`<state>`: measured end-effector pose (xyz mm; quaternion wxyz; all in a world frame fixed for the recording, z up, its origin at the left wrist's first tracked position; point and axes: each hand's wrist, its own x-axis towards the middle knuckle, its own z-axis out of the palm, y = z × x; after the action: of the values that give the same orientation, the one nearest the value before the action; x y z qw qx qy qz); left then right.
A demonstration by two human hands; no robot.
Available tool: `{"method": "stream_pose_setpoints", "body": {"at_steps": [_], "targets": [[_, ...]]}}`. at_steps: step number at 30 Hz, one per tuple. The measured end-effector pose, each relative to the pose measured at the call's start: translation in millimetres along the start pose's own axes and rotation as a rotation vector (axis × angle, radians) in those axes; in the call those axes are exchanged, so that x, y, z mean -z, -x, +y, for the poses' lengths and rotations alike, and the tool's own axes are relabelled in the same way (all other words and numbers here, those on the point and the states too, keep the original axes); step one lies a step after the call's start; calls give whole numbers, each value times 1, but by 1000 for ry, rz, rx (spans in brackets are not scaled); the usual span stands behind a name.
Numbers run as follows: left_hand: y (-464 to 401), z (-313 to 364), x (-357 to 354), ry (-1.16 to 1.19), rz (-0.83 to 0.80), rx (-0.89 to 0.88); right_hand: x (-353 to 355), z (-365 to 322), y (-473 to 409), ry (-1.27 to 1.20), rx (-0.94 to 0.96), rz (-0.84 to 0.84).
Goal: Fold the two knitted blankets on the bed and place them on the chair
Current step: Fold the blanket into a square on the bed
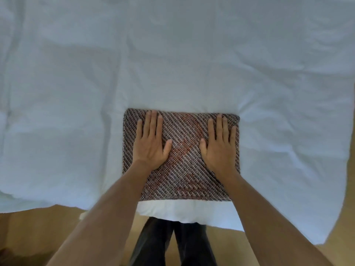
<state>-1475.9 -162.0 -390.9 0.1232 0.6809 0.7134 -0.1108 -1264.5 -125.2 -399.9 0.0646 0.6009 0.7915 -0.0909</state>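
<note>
Your legs stood right at the foot of the bed. Both forearms reached out over its edge. Left hand and right hand lay flat, fingers straight, pressing the blanket, gripping nothing. It sat near the bed's close edge as a tidy rectangle, so I'd say you were smoothing the last fold. Next up was probably sliding your hands under it and carrying it to the chair, which wasn't in view. Neither was the second blanket. No labels or writing anywhere.
</note>
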Motion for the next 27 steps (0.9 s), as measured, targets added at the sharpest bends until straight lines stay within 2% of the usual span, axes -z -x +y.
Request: {"method": "stream_pose_setpoints", "body": {"at_steps": [4, 9, 12, 15, 21, 24, 27], "targets": [[16, 42, 7, -17, 43, -179, 9, -36, 22, -9, 143, -14], [-13, 38, -19, -54, 66, -251, -21, -33, -5, 23, 217, 11], [-25, 35, -45, -80, 55, -245, -49, -30, -12, 29, 210, 8], [-25, 38, -42, -104, 42, -239, -49, -33, -12, 26, 205, 2], [46, 41, -21, 33, 31, -183, -16, -59, 55, -75, 95, -27], [78, 38, -40, 92, 64, -211, -32, -65, 90, -112, 90, -41], [67, 37, -68, 102, 109, -204, -59, -64, 80, -109, 107, 17]]}}
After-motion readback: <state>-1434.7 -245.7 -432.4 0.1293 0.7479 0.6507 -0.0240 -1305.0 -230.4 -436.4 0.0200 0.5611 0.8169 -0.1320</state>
